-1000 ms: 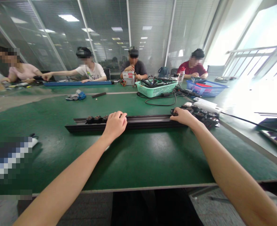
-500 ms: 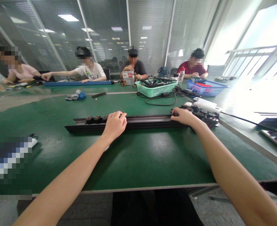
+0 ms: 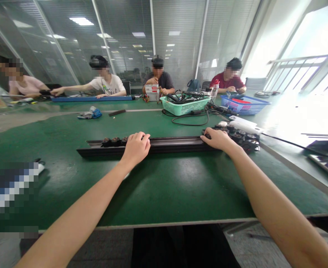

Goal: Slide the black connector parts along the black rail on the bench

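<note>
Black rail [image 3: 177,149] lying on the green table [image 3: 186,193], its long axis running left to right, roughly parallel to the near edge. Small black units [image 3: 115,141] line its left part. The left hand [image 3: 137,147] bends over the rail, its grip hidden; the right hand [image 3: 217,138] curls narrowly at its right part, hold uncertain. Black parts [image 3: 246,140] lie rightward; a mint basket [image 3: 186,108] stands beyond.

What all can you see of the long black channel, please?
The long black channel looks like metal, with raised edges and a slanted-looking left end. It lies across the green table. Small dark parts sit in its left portion; the left hand rests on it, and the right hand hides part of its right end.
</note>
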### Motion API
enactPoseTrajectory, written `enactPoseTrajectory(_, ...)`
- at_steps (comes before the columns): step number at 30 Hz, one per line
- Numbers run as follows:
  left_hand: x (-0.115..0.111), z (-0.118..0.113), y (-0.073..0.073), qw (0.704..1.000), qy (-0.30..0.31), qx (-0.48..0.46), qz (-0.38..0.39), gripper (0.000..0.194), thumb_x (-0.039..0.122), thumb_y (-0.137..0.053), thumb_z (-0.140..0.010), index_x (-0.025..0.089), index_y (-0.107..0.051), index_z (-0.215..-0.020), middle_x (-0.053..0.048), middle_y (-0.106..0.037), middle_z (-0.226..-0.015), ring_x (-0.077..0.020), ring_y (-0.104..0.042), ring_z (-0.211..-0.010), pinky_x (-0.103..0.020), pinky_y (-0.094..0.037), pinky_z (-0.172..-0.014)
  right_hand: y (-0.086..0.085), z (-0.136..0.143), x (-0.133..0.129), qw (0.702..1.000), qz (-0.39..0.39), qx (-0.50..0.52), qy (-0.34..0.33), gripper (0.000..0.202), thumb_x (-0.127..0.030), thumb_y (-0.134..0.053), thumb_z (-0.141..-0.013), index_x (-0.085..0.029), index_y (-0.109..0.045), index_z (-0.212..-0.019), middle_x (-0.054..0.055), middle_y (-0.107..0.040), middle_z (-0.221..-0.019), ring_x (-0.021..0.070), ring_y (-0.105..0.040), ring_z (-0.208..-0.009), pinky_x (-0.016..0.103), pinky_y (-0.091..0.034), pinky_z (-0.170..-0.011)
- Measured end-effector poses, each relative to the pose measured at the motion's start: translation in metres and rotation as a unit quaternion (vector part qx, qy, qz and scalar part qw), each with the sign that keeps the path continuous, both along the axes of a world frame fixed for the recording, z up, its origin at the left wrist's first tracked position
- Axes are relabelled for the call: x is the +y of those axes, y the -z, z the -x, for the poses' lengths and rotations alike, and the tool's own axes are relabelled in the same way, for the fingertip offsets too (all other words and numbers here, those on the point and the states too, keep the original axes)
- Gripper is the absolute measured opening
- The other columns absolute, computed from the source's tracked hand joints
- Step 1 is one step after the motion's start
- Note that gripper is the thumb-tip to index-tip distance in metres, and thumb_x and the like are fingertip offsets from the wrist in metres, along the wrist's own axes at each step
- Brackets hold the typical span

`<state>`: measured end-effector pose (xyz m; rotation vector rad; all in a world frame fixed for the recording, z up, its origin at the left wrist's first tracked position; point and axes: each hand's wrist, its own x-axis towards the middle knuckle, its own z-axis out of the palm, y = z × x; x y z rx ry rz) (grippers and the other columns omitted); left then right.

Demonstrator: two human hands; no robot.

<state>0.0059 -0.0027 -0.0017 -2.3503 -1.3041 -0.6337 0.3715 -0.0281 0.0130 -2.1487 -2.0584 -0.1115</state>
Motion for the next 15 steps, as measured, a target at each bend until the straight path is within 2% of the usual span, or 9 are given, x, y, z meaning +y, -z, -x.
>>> enactPoseTrajectory(4, 0.0004, 0.0000, 0.0002, 1.000, -0.005, 0.006, -0.002, 0.040, 0.025, -0.038, -0.102, 0.013, -0.068, -0.124, -0.016, -0.066, -0.113, -0.0302, -0.060, -0.105, -0.046, -0.045, -0.098, -0.0002, 0.0053, 0.0003, 1.000, -0.003, -0.010, 0.018, 0.035, -0.042, -0.043, -0.099, -0.017, -0.059, -0.118, 0.016, -0.075, -0.106, 0.0341, -0.069, -0.106, 0.042, -0.045, -0.092)
enactPoseTrajectory(15, -0.0014, -0.0004, -0.0009, 1.000, 0.000, 0.003, -0.002, 0.040, 0.026, -0.036, -0.102, 0.014, -0.068, -0.124, -0.016, -0.066, -0.114, -0.0297, -0.060, -0.105, -0.047, -0.045, -0.098, -0.0016, 0.0071, 0.0004, 0.998, -0.009, 0.028, 0.061, 0.035, -0.044, -0.053, -0.094, -0.017, -0.063, -0.114, 0.016, -0.074, -0.107, 0.0294, -0.070, -0.101, 0.033, -0.048, -0.080)
